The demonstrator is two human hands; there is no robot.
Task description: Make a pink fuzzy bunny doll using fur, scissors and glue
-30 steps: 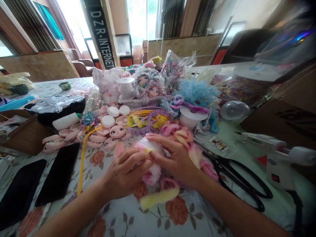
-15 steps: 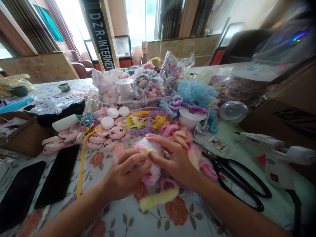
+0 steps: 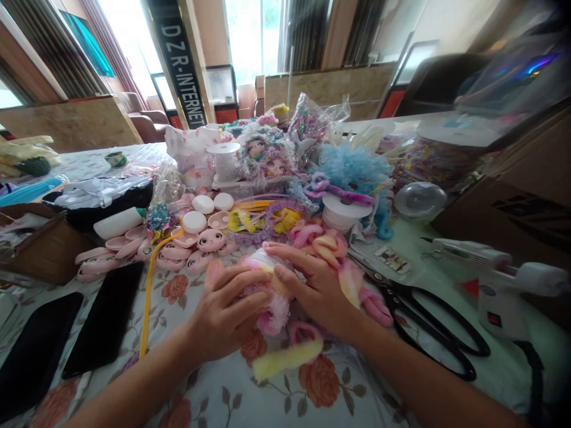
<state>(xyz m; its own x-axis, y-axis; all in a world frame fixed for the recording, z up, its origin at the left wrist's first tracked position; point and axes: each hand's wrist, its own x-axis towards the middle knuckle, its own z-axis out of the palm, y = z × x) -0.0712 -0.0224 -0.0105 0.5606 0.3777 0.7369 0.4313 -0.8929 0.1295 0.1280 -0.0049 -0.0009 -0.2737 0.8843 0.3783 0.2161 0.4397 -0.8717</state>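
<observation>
the soft fluffy thing (image 3: 273, 297) is in the middle, just over the table (image 3: 214, 389), between the two hands. it is pink, yellow and white, with a white ribbed part at the top. the left hand (image 3: 229, 303) holds it from the left side, with the fingers bent over it. the right hand (image 3: 314, 285) holds it from the other side, with its fingers close in on the top and the thumb on the yellow bit. the thumb of the left hand is hidden, so i cannot tell where it presses.

just below the hands, a fuzzy yellow and pink strip (image 3: 289, 358) lies on the flower cloth. more pink and yellow fluff (image 3: 329, 245) is behind the right hand. big black scissors (image 3: 428, 321) lie to the right of it, and past them is a white glue gun (image 3: 495, 297).

behind the left hand are little pink bunny faces (image 3: 211, 241) and round white lids (image 3: 194, 222). a thin yellow band (image 3: 148, 297) lies to the left of that hand, and two black phones (image 3: 104, 321) lie past it. farther back are a spool of white beads (image 3: 343, 215) and blue fluff (image 3: 354, 169).
</observation>
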